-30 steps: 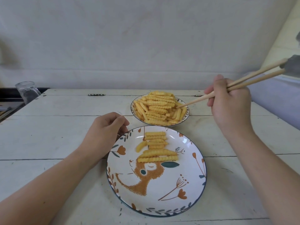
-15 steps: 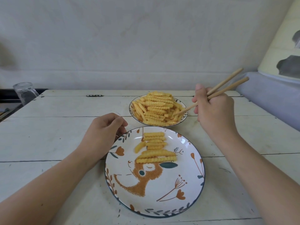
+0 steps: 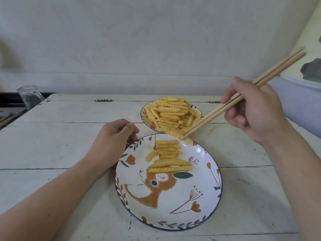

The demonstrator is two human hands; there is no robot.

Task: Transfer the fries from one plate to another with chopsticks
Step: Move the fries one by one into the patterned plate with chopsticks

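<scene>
Since half a second ago my right hand has drawn back from the pile, and the pair of long pale wooden chopsticks now carries one crinkle-cut yellow fry out past the near rim of the far dish; my left hand has not shifted.

Working down from the biggest thing: the whitewashed plank counter bears both dishes. Nearest me sits the large round white plate painted with an orange deer and flowers. A small neat stack of fries lies on its far half, the rest bare. Beyond it, almost touching, is the smaller white bowl-like plate heaped with the bulk of the fries. A clear glass tumbler stands well apart at the far left edge.

My left hand rests on the counter at the big plate's far-left rim, fingers loosely curled and gripping nothing. My right hand's fingers are closed around the chopsticks, whose tips pinch the fry near its right end, so it hangs low and blurred over the gap between the two rims.

The risk, as I judge it, is that off-centre pinch: the fry could pivot and drop onto the counter, or hit the stack and scatter it.
</scene>
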